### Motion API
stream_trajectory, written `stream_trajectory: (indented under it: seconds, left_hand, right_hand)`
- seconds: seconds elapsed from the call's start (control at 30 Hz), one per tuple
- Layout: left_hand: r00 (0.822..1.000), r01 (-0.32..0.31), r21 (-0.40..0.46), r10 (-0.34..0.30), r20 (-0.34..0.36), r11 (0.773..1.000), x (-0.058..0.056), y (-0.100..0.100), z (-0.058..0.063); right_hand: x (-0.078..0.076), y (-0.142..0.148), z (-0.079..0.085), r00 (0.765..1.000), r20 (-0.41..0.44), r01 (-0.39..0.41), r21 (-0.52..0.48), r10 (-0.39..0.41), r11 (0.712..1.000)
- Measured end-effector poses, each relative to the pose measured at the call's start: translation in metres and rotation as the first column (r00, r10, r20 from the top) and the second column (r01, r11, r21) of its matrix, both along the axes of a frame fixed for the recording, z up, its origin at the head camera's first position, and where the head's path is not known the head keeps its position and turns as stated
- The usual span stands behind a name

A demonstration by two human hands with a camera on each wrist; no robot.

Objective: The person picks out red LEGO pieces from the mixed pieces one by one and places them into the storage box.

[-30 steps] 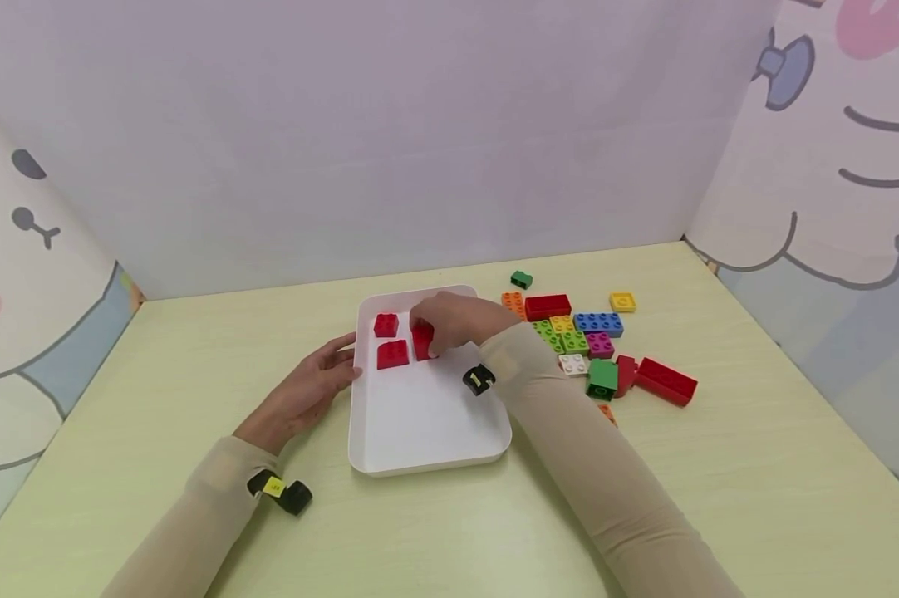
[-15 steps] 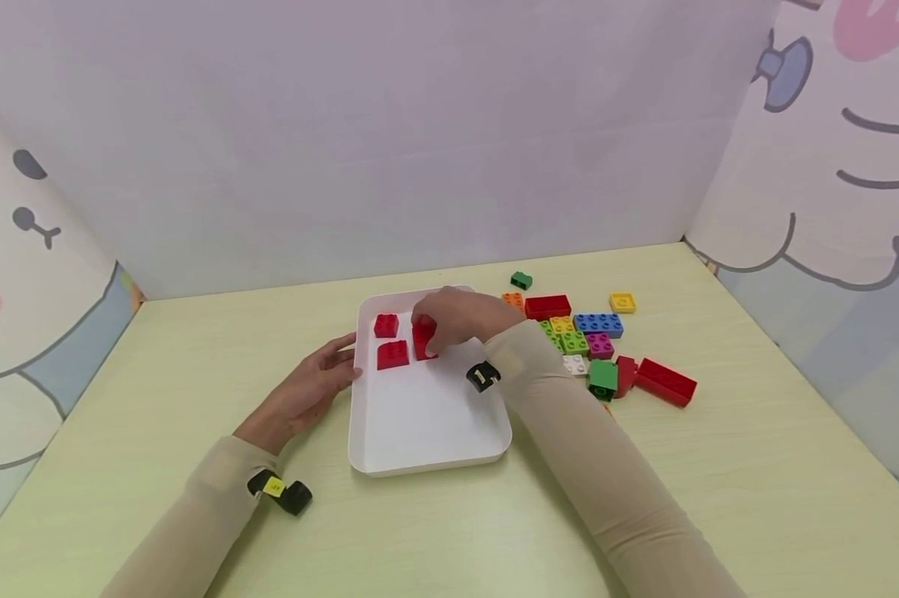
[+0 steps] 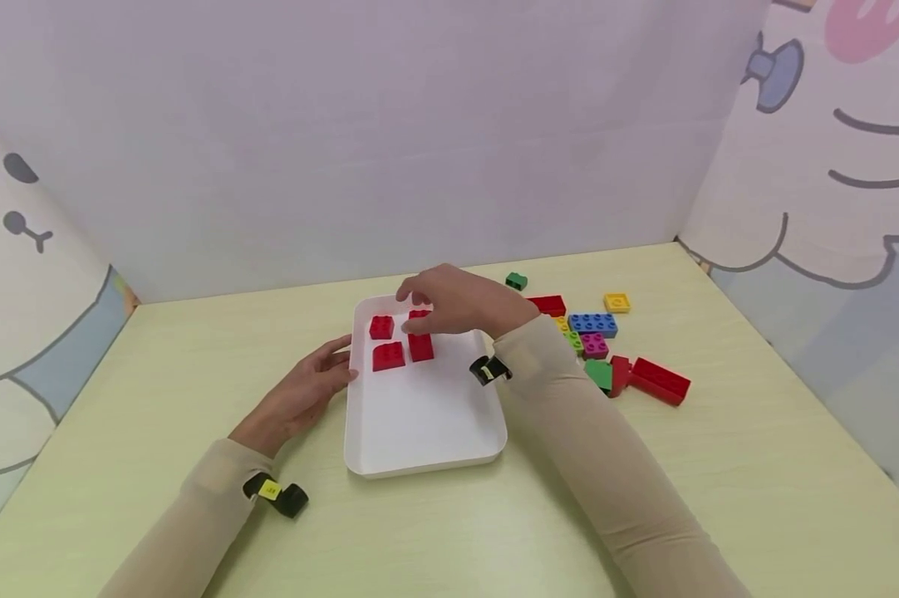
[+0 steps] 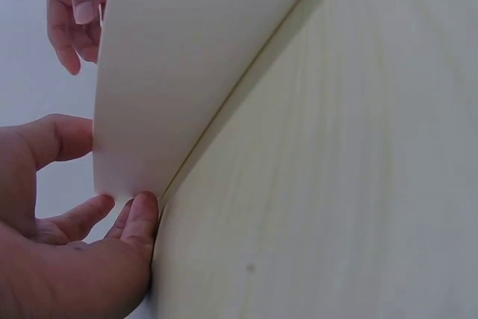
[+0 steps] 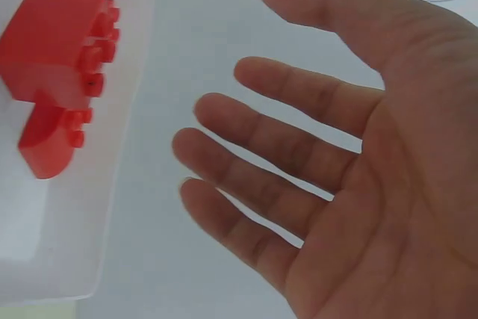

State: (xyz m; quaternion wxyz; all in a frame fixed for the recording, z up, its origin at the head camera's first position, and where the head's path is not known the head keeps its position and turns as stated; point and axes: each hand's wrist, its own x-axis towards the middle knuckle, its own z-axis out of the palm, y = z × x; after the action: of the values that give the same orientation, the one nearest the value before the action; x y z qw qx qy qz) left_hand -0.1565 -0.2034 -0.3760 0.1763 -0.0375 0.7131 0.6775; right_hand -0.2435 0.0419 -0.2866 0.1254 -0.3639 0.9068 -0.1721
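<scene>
A white tray [image 3: 420,423] lies on the table with a few red toy bricks at its far end. A small studded brick [image 3: 381,327] and a brick with a curved corner [image 3: 388,356] are on the left. A taller red brick [image 3: 420,347] is beside them, its far end partly behind my right hand [image 3: 468,301]. That hand hovers over the tray's far right part, holding nothing, fingers spread in the right wrist view. Along the tray's left wall my left hand [image 3: 311,390] rests its fingertips; the left wrist view shows them at the wall [image 4: 164,72].
Right of the tray lie several loose bricks: a blue brick [image 3: 593,324], a magenta brick [image 3: 595,345], a yellow piece [image 3: 617,302], a long red brick [image 3: 660,380] and a small green brick [image 3: 516,281]. My right forearm hides part of this group. A pale wall stands behind the table.
My right hand has let go of the tall red brick and lifted up and away from it, its fingers opening. The brick stays in the tray. My left hand keeps its place.
</scene>
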Motion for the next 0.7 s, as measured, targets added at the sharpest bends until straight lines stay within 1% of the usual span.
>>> stream_trajectory:
  seconds: [0.13, 0.3, 0.43, 0.57, 0.63, 0.7]
  left_hand:
    - [1.000, -0.002, -0.004, 0.002, 0.002, 1.000, 0.000, -0.001, -0.001]
    - [1.000, -0.006, -0.007, 0.006, -0.001, 1.000, 0.000, -0.001, -0.002]
    - [1.000, -0.001, -0.004, 0.001, -0.011, 1.000, 0.001, -0.001, -0.002]
    - [1.000, 0.003, -0.003, -0.003, -0.011, 1.000, 0.000, 0.000, -0.003]
    - [1.000, 0.009, -0.006, -0.009, -0.015, 1.000, -0.001, 0.000, -0.004]
    - [1.000, 0.016, -0.014, -0.016, -0.021, 1.000, -0.003, -0.001, -0.003]
  right_hand:
    - [0.009, 0.003, 0.014, 0.999, -0.050, -0.009, -0.047, 0.007, 0.999]
    - [0.021, 0.013, 0.030, 0.994, -0.113, -0.007, -0.049, 0.001, 0.999]
    - [0.031, 0.026, 0.040, 0.987, -0.161, 0.007, -0.062, -0.017, 0.998]
    - [0.039, 0.047, 0.046, 0.972, -0.234, 0.009, -0.058, -0.023, 0.998]
    - [0.042, 0.060, 0.045, 0.963, -0.268, 0.011, -0.048, -0.024, 0.999]
    - [0.044, 0.070, 0.044, 0.958, -0.285, 0.025, -0.038, -0.034, 0.999]
